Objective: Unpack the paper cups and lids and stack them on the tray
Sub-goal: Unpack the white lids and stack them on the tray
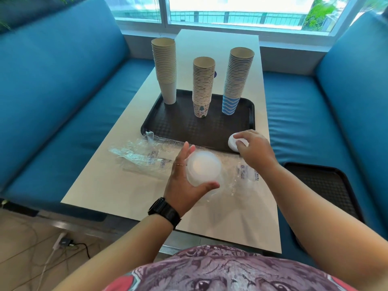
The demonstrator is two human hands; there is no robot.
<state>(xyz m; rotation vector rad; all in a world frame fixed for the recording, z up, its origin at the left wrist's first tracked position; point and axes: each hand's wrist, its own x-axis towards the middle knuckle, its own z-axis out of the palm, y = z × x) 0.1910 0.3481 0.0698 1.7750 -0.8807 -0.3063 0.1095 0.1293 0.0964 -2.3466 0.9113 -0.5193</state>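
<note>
Three tall stacks of paper cups stand on the dark tray [210, 131]: a white stack [165, 70] at the back left, a patterned stack [202, 87] in the middle, a blue striped stack [236, 80] at the right. My left hand [182, 181] grips a stack of translucent lids [203, 168] still in its clear plastic sleeve, above the table. My right hand [255, 151] holds a small stack of white lids [234, 141] at the tray's front right corner.
Empty clear wrappers [144, 156] lie on the white table [117, 190] left of my hands. A printed plastic bag [247, 179] trails to the right. A second dark tray [327, 185] rests on the blue bench at the right. Blue benches flank the table.
</note>
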